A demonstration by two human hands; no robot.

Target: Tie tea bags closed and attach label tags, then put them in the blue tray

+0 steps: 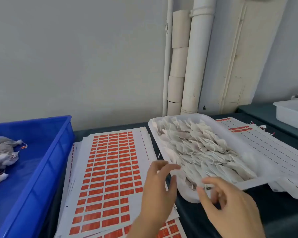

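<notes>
A white tray (234, 136) at centre right holds a heap of untied white tea bags (201, 152) with loose strings. My left hand (159, 191) hovers at the tray's near left corner, fingers spread and holding nothing. My right hand (230, 208) reaches over the tray's near edge with fingers loosely spread above the bags, empty as well. A sheet of red label tags (108, 177) lies in the middle of the table. The blue tray (46, 152) on the left contains several finished bags with tags (3, 152).
More label sheets, mostly emptied, lie under and right of the white tray (258, 138). Another white bin (292, 114) stands at far right. White pipes (196, 62) and cardboard tubes (177, 66) lean against the wall behind. Dark cloth covers the table (273, 212).
</notes>
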